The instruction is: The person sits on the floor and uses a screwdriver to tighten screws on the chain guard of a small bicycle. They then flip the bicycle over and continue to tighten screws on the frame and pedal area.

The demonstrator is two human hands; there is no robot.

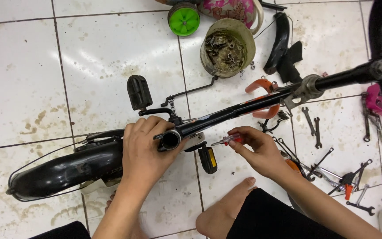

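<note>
Two hands work at the open tube end of a small black bicycle frame lying on the tiled floor. Our left hand wraps closed around the frame just behind that opening, while our right hand pinches a small red-handled screwdriver, its tip pointing left at the tube and a little apart from it. The frame's long axis runs up and right from the left hand. Pedals flank the tube; wrenches and a tub of bolts lie well apart, and nothing blocks the gap.
</note>
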